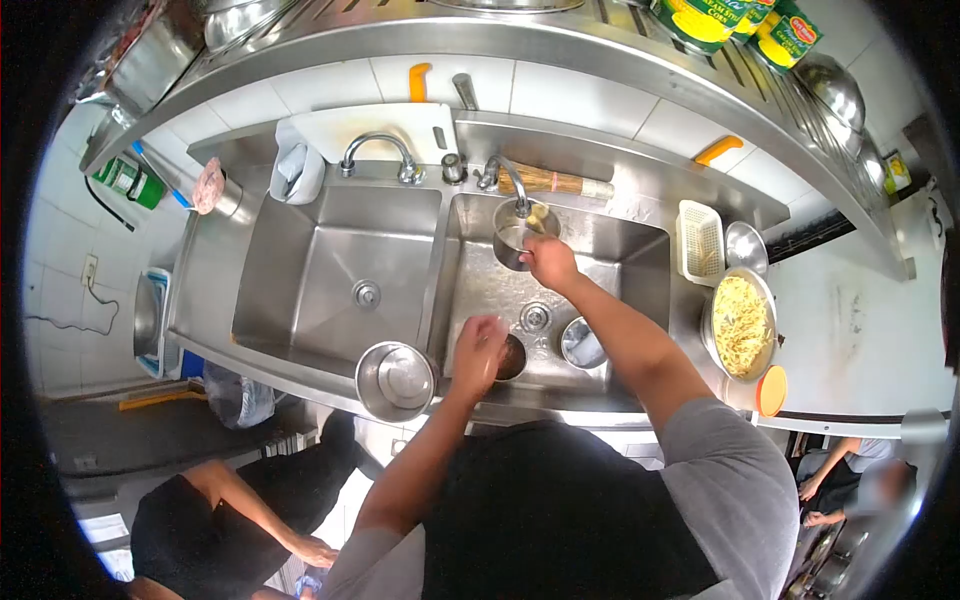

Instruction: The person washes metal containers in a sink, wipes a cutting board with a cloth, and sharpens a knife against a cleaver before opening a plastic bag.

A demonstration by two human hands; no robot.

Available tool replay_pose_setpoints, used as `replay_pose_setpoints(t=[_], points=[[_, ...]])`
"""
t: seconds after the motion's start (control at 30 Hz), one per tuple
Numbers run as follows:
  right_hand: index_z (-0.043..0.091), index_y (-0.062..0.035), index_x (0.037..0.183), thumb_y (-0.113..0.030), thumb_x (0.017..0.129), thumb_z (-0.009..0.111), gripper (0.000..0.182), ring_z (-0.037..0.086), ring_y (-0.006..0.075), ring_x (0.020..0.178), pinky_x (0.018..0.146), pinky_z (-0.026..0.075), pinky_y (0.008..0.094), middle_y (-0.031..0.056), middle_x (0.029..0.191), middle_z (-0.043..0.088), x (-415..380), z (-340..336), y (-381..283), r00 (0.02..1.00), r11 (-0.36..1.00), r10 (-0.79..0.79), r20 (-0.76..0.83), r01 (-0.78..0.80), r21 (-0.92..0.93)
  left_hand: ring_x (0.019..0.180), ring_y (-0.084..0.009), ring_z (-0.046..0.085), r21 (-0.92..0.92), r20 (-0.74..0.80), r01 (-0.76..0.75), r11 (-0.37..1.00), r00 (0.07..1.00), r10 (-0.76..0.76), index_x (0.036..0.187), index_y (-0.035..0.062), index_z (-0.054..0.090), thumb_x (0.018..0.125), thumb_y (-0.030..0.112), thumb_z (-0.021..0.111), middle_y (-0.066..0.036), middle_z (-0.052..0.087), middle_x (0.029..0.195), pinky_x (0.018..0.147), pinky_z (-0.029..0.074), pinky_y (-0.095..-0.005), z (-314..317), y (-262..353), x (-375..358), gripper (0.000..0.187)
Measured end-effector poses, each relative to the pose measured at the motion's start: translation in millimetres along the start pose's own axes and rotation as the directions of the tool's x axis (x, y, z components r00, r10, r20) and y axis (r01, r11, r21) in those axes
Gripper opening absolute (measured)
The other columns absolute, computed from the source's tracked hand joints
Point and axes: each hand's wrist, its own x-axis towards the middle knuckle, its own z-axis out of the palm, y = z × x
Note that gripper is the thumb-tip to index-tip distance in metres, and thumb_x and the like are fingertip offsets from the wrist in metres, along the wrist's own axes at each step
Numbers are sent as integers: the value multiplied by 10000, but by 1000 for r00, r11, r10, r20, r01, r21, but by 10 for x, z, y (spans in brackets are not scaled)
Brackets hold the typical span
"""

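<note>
My right hand (pixel 550 262) is closed on the near side of a round metal pot (pixel 507 248), under the curved faucet (pixel 521 205) of the right sink basin. Pale yellowish pieces (pixel 538 214) show at the pot's far rim; I cannot make out what they are. My left hand (pixel 480 350) is over the front left of the same basin, its fingers blurred. Beside it, partly hidden, is a dark-looking round bowl (pixel 512 358). A metal cup (pixel 582 344) lies near the drain (pixel 535 318).
A metal bowl (pixel 396 382) stands on the front ledge. Right of the sink are a white basket (pixel 700 243) and a bowl of pale yellow strips (pixel 741 325). A steel shelf (pixel 480 28) overhangs the back. Other people (pixel 225 510) are at lower left and right.
</note>
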Motion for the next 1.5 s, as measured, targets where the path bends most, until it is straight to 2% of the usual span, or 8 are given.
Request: replay_pose_setpoints(t=[0.13, 0.33, 0.53, 0.77, 1.03, 1.1, 1.23, 1.5], points=[[657, -122, 829, -137, 804, 734, 82, 650, 337, 955, 878, 522, 460, 85, 874, 702, -112, -331, 261, 950, 949, -270, 157, 290, -124, 743, -229, 640, -288, -34, 303, 908, 945, -326, 1194, 30, 590, 900, 307, 794, -88, 635, 981, 659, 552, -379, 628, -269, 1182, 453], [721, -165, 906, -109, 774, 672, 152, 596, 238, 1113, 978, 449, 440, 4, 950, 697, -300, -898, 543, 742, 800, -557, 374, 600, 3, 1083, -417, 716, 717, 138, -24, 697, 984, -108, 1128, -69, 700, 743, 357, 856, -291, 734, 1133, 887, 560, -485, 652, -465, 2539, 596], [689, -102, 976, 65, 771, 598, 279, 628, 360, 1133, 1011, 474, 482, 140, 1013, 687, -92, -579, 505, 987, 963, -151, 46, 137, 232, 1052, -447, 714, 672, 69, -131, 729, 991, 115, 1034, -4, 761, 741, 258, 778, -274, 749, 1042, 921, 557, -480, 854, -380, 2837, 394], [667, -70, 971, -21, 944, 568, 114, 631, 172, 705, 600, 504, 346, 45, 851, 654, 907, 689, 517, 729, -213, 561, 392, -330, 920, 777, -257, 677, -29, -76, 218, 975, 973, -220, 1029, 37, 647, 826, -39, 623, -92, 657, 898, 572, 572, -421, 755, -422, 2259, 218], [696, -29, 1149, -226, 911, 630, 316, 701, 309, 996, 984, 548, 494, 135, 1053, 725, 1008, 1040, 686, 673, 30, -433, 599, -654, 756, 733, -299, 719, 11, -31, 88, 996, 996, -87, 894, 13, 693, 794, 80, 698, -117, 708, 834, 577, 563, -446, 75, -542, 2351, 121], [665, 17, 1213, -187, 928, 591, 359, 690, 341, 1043, 1035, 524, 530, 157, 1105, 715, 948, 486, 356, 844, -805, -203, 496, -432, 407, 825, -407, 721, 553, -146, -136, 822, 955, 256, 889, 38, 708, 797, 133, 724, -140, 728, 910, 712, 576, -512, 282, -632, 2329, 133], [633, 39, 1171, -90, 1027, 483, 245, 691, 322, 994, 975, 566, 506, 166, 1083, 702, 881, 469, 244, 734, -509, 450, 509, -258, 821, 952, -414, 666, 758, 218, -472, 450, 833, 508, 1007, 89, 713, 797, 122, 751, -179, 694, 997, 846, 522, -523, 515, -380, 1776, 216], [649, -19, 1297, -239, 1054, 601, 332, 688, 324, 1055, 1003, 549, 467, 113, 1188, 728, 359, 261, 1010, 703, -615, 459, 544, -191, 765, 1030, -411, 594, 561, -20, -558, 612, 729, 684, 1106, -11, 659, 961, 238, 692, -207, 639, 1116, 977, 443, -524, 738, -18, 1575, 290]])
